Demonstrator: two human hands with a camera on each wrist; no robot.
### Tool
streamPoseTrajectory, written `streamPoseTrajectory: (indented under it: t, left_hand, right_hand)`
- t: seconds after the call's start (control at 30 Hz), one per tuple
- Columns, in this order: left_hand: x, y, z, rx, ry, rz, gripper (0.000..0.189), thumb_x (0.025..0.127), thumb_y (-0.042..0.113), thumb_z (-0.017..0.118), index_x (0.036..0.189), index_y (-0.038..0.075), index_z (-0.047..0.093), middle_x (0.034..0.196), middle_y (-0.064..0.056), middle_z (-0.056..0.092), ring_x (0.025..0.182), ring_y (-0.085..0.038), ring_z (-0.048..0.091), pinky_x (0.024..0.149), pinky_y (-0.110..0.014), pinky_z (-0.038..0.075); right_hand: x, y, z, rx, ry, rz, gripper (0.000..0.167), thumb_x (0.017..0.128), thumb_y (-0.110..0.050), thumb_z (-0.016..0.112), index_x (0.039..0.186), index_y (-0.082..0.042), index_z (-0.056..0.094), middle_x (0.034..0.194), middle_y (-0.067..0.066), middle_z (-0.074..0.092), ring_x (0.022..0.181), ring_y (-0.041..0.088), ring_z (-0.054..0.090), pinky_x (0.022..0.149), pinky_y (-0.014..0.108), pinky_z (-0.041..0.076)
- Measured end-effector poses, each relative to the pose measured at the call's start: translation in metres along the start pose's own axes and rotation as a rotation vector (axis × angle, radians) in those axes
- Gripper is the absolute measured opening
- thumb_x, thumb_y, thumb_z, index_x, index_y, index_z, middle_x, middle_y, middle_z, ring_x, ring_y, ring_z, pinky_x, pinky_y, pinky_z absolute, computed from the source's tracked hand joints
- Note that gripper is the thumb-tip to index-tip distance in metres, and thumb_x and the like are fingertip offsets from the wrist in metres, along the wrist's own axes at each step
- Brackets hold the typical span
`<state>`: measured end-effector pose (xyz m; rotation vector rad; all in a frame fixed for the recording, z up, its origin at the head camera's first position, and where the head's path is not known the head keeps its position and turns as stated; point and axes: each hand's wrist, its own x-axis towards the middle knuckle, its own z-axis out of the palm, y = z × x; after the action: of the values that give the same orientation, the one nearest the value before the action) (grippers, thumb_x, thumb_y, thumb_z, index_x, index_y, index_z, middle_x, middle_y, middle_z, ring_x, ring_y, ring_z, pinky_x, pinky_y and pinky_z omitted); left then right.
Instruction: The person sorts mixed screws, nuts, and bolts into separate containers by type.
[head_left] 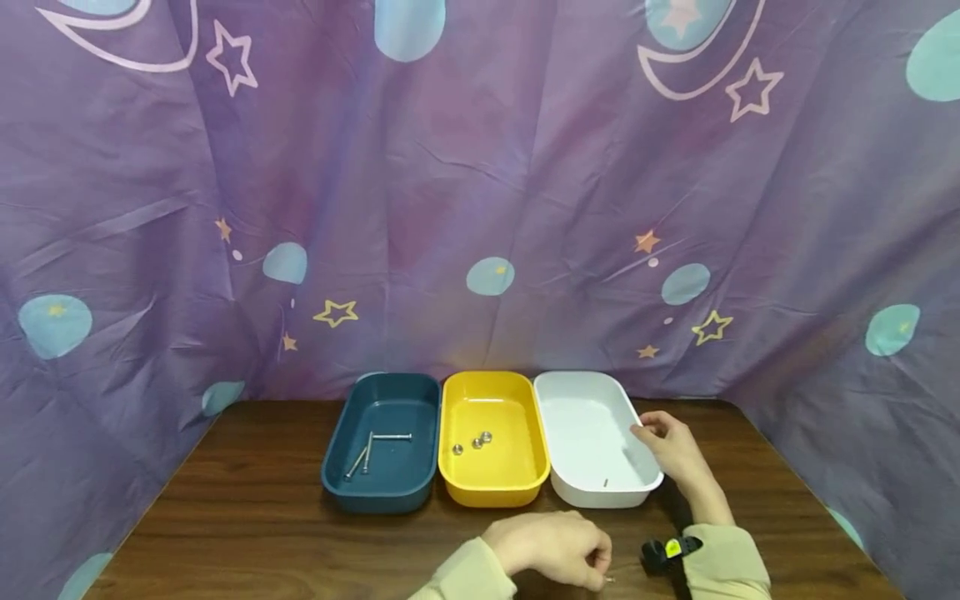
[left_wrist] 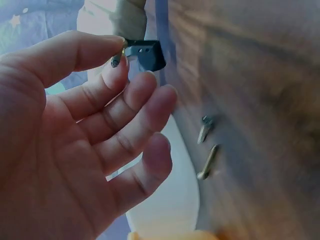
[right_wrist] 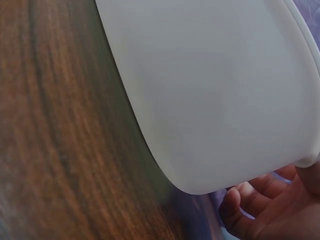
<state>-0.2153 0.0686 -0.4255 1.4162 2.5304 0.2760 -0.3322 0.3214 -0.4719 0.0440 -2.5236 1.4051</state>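
Observation:
Over the table in front of the trays, my left hand [head_left: 553,550] pinches a small screw [left_wrist: 116,60] between thumb and index finger. The other fingers are loosely bent. Two more small screws, one [left_wrist: 205,129] above the other [left_wrist: 209,162] in the left wrist view, lie on the wood. My right hand [head_left: 675,454] holds the right rim of the white tray [head_left: 600,498], thumb at the edge; the right wrist view shows its fingers [right_wrist: 265,187] partly hidden by the tray wall. A single small screw [head_left: 606,482] lies inside that tray, near the front.
Left of the white tray stand a yellow tray [head_left: 495,497] with several nuts [head_left: 477,443] and a dark blue tray [head_left: 381,503] with three long bolts [head_left: 392,437]. All rest on a brown wooden table [head_left: 247,517]. A purple patterned cloth [head_left: 465,183] hangs behind.

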Motion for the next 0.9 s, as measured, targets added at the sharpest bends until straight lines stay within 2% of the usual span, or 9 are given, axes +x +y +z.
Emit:
streamPoseTrajectory:
  t: [0.17, 0.3, 0.4, 0.5, 0.73, 0.9]
  left_hand:
    - [0.003, -0.006, -0.016, -0.032, 0.014, 0.038, 0.014, 0.089, 0.021, 0.067, 0.078, 0.022, 0.058, 0.068, 0.016, 0.05, 0.059, 0.002, 0.043, 0.054, -0.012, 0.035]
    - [0.007, -0.014, -0.033, -0.029, 0.066, 0.082, 0.013, 0.092, 0.017, 0.064, 0.081, 0.019, 0.058, 0.07, 0.014, 0.051, 0.061, 0.002, 0.045, 0.057, -0.011, 0.035]
    - [0.012, -0.02, -0.048, -0.003, 0.106, 0.081, 0.012, 0.094, 0.016, 0.063, 0.084, 0.018, 0.057, 0.072, 0.014, 0.052, 0.064, 0.002, 0.047, 0.06, -0.011, 0.036]
    - [0.017, -0.028, -0.064, 0.026, 0.123, 0.055, 0.013, 0.095, 0.017, 0.063, 0.084, 0.018, 0.055, 0.073, 0.012, 0.052, 0.066, 0.0, 0.048, 0.062, -0.012, 0.037]
    - [0.023, -0.054, -0.099, 0.093, 0.14, -0.055, 0.016, 0.094, 0.018, 0.064, 0.082, 0.016, 0.055, 0.073, 0.008, 0.053, 0.069, -0.005, 0.049, 0.065, -0.017, 0.038]
    - [0.031, -0.073, -0.111, 0.117, 0.169, -0.068, 0.014, 0.096, 0.018, 0.062, 0.085, 0.015, 0.056, 0.076, 0.007, 0.053, 0.072, -0.006, 0.048, 0.067, -0.017, 0.038]
  right_hand:
    - [-0.002, 0.0, -0.001, -0.001, -0.018, 0.003, 0.032, 0.095, -0.015, 0.063, 0.114, 0.01, 0.057, 0.086, 0.011, 0.059, 0.071, 0.016, 0.054, 0.059, 0.026, 0.046]
    - [-0.003, -0.001, -0.001, 0.011, -0.017, 0.012, 0.031, 0.095, -0.013, 0.062, 0.114, 0.01, 0.056, 0.087, 0.012, 0.059, 0.072, 0.016, 0.055, 0.06, 0.027, 0.047]
    - [-0.003, -0.002, -0.002, 0.023, -0.01, 0.014, 0.03, 0.095, -0.013, 0.061, 0.114, 0.01, 0.055, 0.088, 0.013, 0.059, 0.072, 0.016, 0.055, 0.06, 0.027, 0.047]
    - [-0.001, -0.003, -0.004, 0.012, -0.005, 0.018, 0.031, 0.096, -0.014, 0.061, 0.115, 0.009, 0.055, 0.088, 0.013, 0.059, 0.072, 0.016, 0.055, 0.06, 0.027, 0.047]
    - [-0.002, -0.005, -0.002, 0.006, -0.011, 0.057, 0.03, 0.095, -0.013, 0.062, 0.114, 0.009, 0.055, 0.088, 0.012, 0.061, 0.073, 0.016, 0.056, 0.061, 0.027, 0.048]
    - [-0.002, -0.003, -0.002, 0.019, 0.004, 0.051, 0.029, 0.095, -0.012, 0.062, 0.115, 0.009, 0.056, 0.088, 0.012, 0.06, 0.072, 0.015, 0.055, 0.061, 0.026, 0.047]
